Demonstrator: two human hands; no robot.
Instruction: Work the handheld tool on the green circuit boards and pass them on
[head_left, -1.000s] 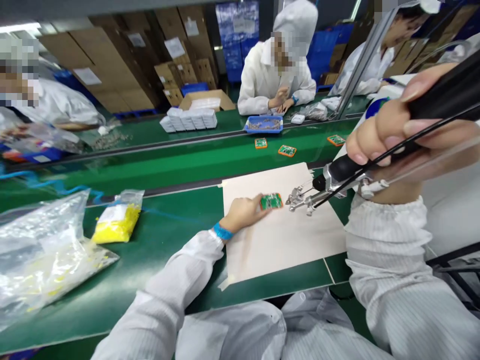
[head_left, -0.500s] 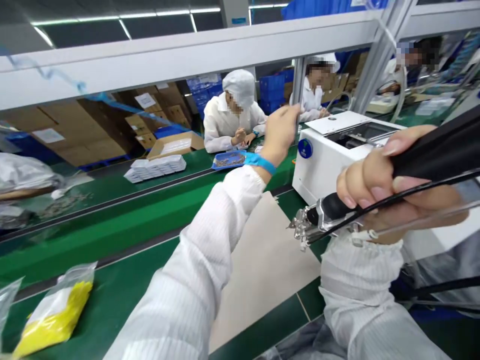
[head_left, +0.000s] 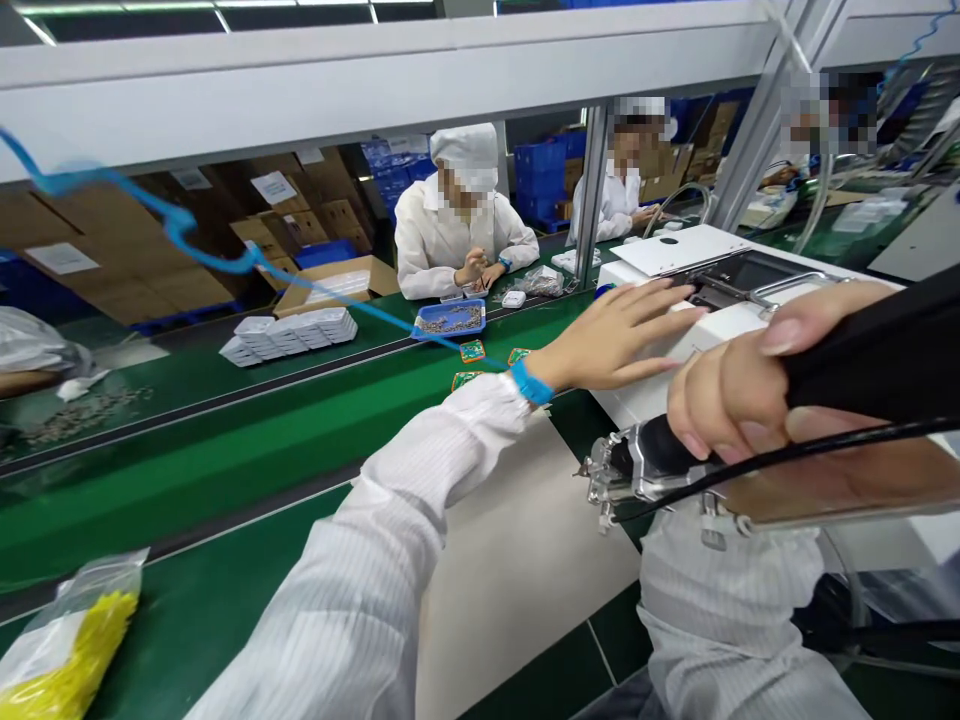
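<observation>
In the head view my right hand point(head_left: 739, 385) is wrapped round the black body of a powered screwdriver point(head_left: 885, 345). Its metal nozzle point(head_left: 600, 472) points left, above a pale sheet point(head_left: 525, 570) on the green bench. My left hand point(head_left: 619, 335), wearing a blue wristband, stretches over the front of a white box-shaped machine point(head_left: 686, 250). The left fingers are spread and hold nothing; whether they touch the machine I cannot tell. Small green circuit boards point(head_left: 472, 350) lie on the green belt beyond my left wrist.
Across the belt a co-worker point(head_left: 457, 225) in white sits behind a blue tray point(head_left: 448, 334) of small parts. Stacked white trays point(head_left: 292, 335) stand left of it. A bag of yellow pieces point(head_left: 82, 640) lies near left. A blue coiled cord point(head_left: 180, 225) hangs across the view.
My left hand has moved right and down, from near the upright post to the white machine, its fingers now spread. Circuit boards have come into view. The right hand keeps its grip.
</observation>
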